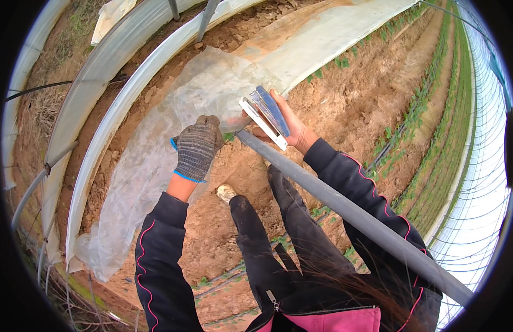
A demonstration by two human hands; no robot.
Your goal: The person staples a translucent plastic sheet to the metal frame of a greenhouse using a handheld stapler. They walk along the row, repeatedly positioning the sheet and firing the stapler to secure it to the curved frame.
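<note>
My left hand [199, 145], in a grey knit glove with a blue cuff edge, is closed on the edge of a translucent plastic film [152, 153]. My bare right hand [296, 124] holds a blue and white stapler [269, 116], its jaws apart and pointing up and left; some fingers lie behind it, partly hidden. The film spreads from between the hands down to the lower left. Just below the stapler is the upper end of a grey metal pipe [343, 199], which slants down to the right, past my right sleeve.
White film strips [111, 99] curve along the left side, with metal poles [206, 20] beside them. A wide film sheet [323, 37] lies at the top. Rows of green plants [422, 103] and black drip lines run along the soil at right, beside the greenhouse wall [480, 174].
</note>
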